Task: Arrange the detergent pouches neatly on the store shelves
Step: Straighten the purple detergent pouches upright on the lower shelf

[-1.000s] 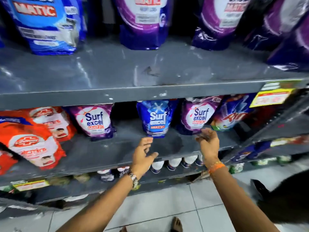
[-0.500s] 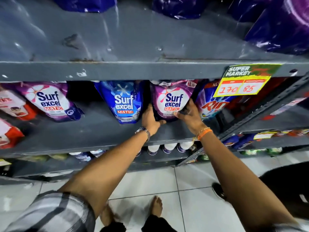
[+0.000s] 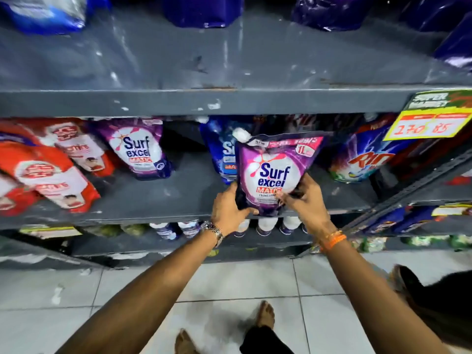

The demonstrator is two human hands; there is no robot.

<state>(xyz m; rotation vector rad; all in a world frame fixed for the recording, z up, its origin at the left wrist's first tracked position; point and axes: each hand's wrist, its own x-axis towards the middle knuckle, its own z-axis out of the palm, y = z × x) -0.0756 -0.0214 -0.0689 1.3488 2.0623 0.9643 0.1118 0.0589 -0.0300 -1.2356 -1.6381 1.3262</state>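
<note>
A purple Surf Excel Matic pouch (image 3: 273, 172) is held upright at the front edge of the middle grey shelf (image 3: 163, 200). My left hand (image 3: 228, 210) grips its lower left corner and my right hand (image 3: 304, 200) grips its lower right side. Right behind it stands a blue Surf Excel pouch (image 3: 221, 154), partly hidden. Another purple Surf Excel pouch (image 3: 139, 149) stands further left on the same shelf. A blue Rin pouch (image 3: 362, 159) leans at the right.
Red Lifebuoy pouches (image 3: 48, 169) lie tilted at the shelf's left. The upper shelf (image 3: 229, 62) carries blue and purple pouches at the back. A yellow price tag (image 3: 431, 123) hangs at right. Bottles (image 3: 265, 224) stand on the lower shelf. My bare feet are on the tiled floor.
Both hands closed on the purple pouch and pulled it forward from the back of the shelf to its front edge. It now covers part of the blue pouch.
</note>
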